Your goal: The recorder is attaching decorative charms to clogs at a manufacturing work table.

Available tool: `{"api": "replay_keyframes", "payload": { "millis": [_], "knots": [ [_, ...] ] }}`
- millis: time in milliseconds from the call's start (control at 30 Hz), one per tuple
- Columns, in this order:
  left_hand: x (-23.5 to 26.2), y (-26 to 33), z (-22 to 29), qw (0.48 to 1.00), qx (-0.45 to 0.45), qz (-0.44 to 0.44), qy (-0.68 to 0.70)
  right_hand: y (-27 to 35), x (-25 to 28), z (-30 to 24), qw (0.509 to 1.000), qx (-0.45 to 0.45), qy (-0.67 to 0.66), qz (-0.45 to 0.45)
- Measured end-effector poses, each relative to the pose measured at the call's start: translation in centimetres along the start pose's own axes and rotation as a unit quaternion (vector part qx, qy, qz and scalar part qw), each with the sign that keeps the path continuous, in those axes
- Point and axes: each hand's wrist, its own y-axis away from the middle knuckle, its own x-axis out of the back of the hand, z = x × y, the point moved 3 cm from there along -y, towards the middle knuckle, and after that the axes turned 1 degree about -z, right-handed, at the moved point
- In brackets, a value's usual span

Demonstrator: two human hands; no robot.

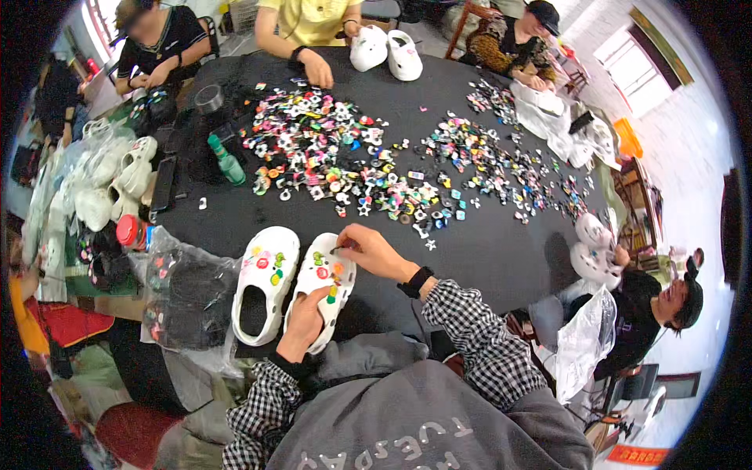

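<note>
Two white clogs decorated with colourful shoe charms are side by side at the near edge of the black table. My left hand (304, 323) grips the right-hand clog (307, 268) around the side of its foot opening, and some of its fingers are hidden by the shoe. At this clog's toe, my right hand (374, 249) has thumb and fingertips pinched together; a small dark thing there is too tiny to name. The other clog (282, 241) stands just to the left, touched by neither hand. Flower, fruit and leaf-like charms sit on both uppers.
A big spread of loose charms (313, 149) covers the table's middle, with another pile (493, 157) to its right. A green bottle (227, 160), a tape roll (208, 98), a red-lidded jar (131, 232) and a clear plastic bag (188, 290) are at left. Co-workers handle white clogs around the table.
</note>
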Motion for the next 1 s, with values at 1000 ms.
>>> {"api": "replay_keyframes", "payload": {
  "millis": [1000],
  "knots": [
    [-0.2, -0.7, 0.0, 0.999, 0.036, 0.017, -0.010, -2.9, 10.4, 12.0, 0.921, -0.182, 0.282, 0.197]
  ]
}}
